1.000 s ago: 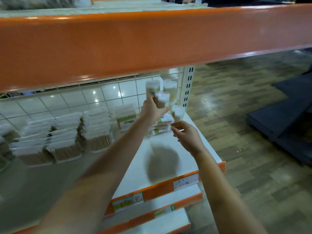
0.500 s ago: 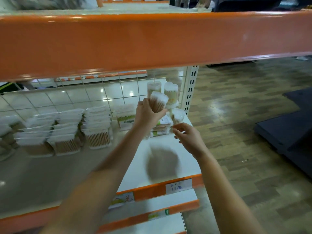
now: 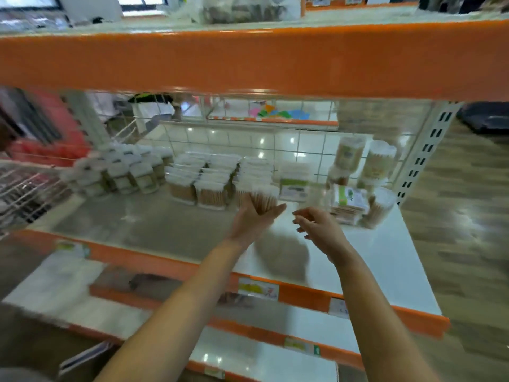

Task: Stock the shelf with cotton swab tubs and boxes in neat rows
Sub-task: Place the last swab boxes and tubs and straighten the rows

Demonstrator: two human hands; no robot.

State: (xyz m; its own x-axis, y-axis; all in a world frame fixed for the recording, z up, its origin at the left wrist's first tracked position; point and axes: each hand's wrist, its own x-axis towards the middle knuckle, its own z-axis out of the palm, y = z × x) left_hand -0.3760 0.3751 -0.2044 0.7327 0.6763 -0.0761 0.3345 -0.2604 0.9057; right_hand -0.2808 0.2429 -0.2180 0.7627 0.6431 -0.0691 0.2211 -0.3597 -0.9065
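Though the left hand (image 3: 253, 219) is at a blurred swab tub (image 3: 263, 200), its grasp cannot be told; right hand (image 3: 319, 228) fingers released, empty.

Both bare forearms stretched forward, converging toward middle. Left hand (image 3: 254, 219) ahead, back to camera, thumb splayed rightward, fingers (image 3: 246, 201) pointing away; motion blur hides whether it grips anything. Right hand (image 3: 319, 226) just beside it, not touching, fingers (image 3: 301, 216) loosely curled, holding nothing.
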